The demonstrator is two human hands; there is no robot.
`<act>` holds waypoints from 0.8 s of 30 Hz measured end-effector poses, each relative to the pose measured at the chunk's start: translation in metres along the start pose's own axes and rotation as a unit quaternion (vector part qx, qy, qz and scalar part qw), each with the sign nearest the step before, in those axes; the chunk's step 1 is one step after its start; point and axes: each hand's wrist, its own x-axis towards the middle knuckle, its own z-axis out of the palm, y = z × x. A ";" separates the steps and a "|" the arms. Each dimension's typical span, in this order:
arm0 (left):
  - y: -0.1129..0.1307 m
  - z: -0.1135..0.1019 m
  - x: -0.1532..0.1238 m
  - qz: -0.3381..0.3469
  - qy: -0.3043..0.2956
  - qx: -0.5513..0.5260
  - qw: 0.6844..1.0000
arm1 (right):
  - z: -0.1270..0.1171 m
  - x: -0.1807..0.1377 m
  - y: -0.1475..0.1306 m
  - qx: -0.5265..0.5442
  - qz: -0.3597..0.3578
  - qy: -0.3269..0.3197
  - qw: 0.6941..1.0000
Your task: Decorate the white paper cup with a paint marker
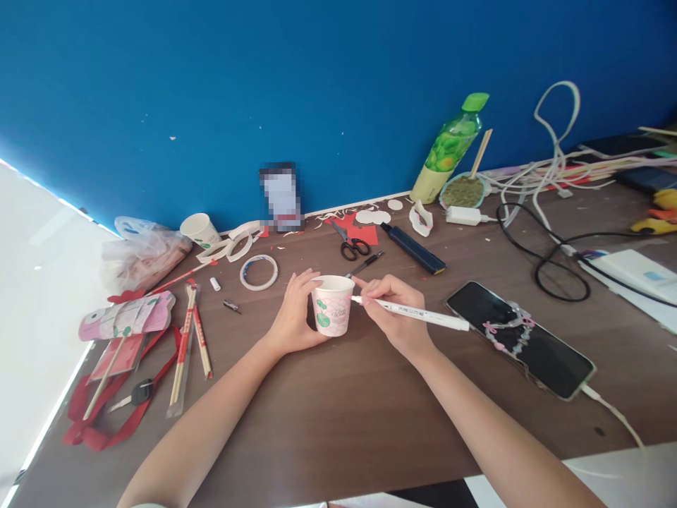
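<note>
A small white paper cup (333,307) with a green leaf print stands upright on the brown table (338,409). My left hand (293,317) wraps around its left side and holds it steady. My right hand (394,310) grips a white marker pen (417,314) like a pencil, its tip touching the cup's right side near the rim. Both forearms reach in from the bottom edge.
A phone (521,339) on a charging cable lies right of my hands. Scissors (352,245), a tape roll (259,271), a dark blue cutter (415,248), chopsticks (190,339), a second paper cup (199,229), a green bottle (447,148) and tangled cables (550,240) lie behind.
</note>
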 end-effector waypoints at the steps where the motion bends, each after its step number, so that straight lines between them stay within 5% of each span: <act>1: 0.000 0.000 0.000 0.000 0.000 0.000 1.000 | 0.000 0.000 0.000 0.001 0.001 0.000 1.000; 16: 0.000 0.000 0.000 0.005 0.000 0.007 1.000 | -0.003 0.001 0.001 0.019 0.005 -0.007 1.000; 24: 0.004 -0.001 0.001 0.007 0.013 0.019 1.000 | 0.001 -0.005 -0.004 -0.018 -0.052 -0.027 0.998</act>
